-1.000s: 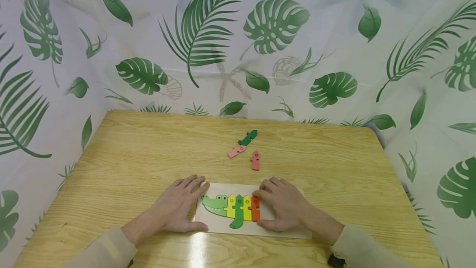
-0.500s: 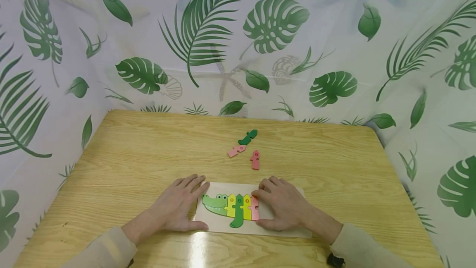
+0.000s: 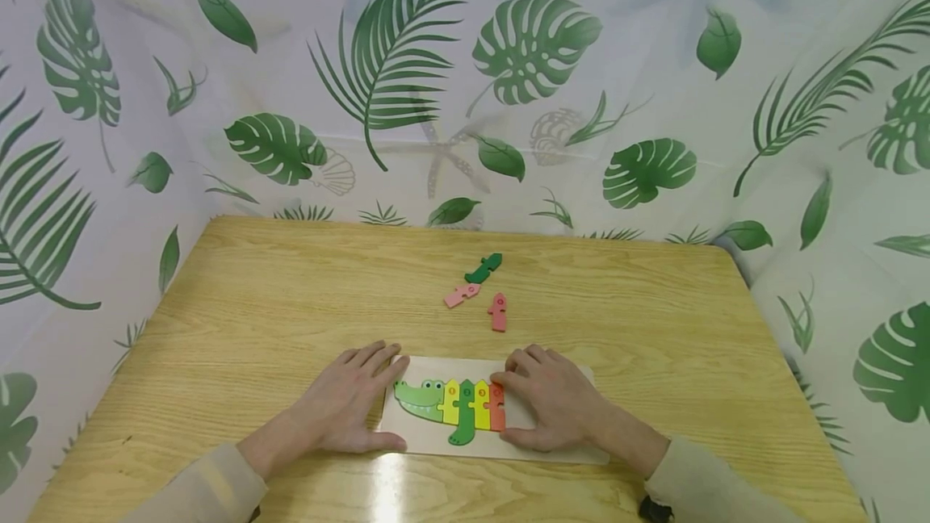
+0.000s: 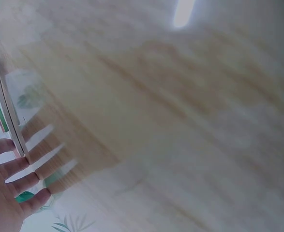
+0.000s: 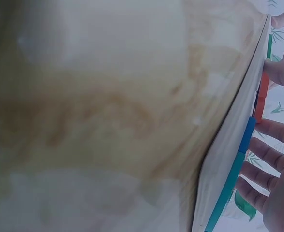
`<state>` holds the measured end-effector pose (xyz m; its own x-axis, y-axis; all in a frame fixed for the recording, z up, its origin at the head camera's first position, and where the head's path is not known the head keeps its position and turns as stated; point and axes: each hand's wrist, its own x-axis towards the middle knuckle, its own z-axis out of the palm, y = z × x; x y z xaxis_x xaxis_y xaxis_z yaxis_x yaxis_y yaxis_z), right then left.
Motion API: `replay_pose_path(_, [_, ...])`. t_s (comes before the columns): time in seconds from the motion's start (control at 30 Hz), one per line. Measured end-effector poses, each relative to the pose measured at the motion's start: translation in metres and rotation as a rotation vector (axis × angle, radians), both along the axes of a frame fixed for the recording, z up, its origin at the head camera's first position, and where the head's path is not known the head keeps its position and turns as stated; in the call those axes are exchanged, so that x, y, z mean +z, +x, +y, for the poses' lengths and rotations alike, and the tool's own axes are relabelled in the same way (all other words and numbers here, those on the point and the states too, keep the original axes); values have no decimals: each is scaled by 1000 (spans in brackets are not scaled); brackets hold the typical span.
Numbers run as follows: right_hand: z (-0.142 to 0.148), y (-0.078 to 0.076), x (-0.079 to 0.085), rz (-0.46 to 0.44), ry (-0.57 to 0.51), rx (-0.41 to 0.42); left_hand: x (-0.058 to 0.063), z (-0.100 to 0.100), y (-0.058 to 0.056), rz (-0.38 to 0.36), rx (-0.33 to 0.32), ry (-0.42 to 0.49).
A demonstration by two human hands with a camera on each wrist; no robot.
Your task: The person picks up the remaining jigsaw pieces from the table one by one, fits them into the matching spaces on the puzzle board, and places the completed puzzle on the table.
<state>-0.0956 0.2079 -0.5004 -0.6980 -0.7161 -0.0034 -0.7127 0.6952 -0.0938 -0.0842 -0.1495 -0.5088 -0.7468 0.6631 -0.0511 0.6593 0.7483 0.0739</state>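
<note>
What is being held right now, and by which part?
The right hand appears to pinch the red piece by its top and bottom ends. The left hand pinches nothing, resting at the board's left end.

Wood-grain table [image 3: 305, 289], white cloth [image 3: 291, 87] behind, printed green leaves [image 3: 539, 47], faint starfish print [image 3: 440, 150]

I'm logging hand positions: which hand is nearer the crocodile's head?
Left. The left hand is just beside the crocodile's head, near the snout; the right hand is farther off, at the red-orange piece.
</note>
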Motion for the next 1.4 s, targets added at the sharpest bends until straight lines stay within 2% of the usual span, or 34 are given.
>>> replay_pose_path(0.23, [0,0,1,11,-1,-2,1,0,0,14,2,-3])
replay_pose_path(1.1, [0,0,0,5,19,5,2,0,0,-7,6,8])
replay_pose_path(1.4, [-2,-2,5,-14,23,1,2,1,0,5,6,11])
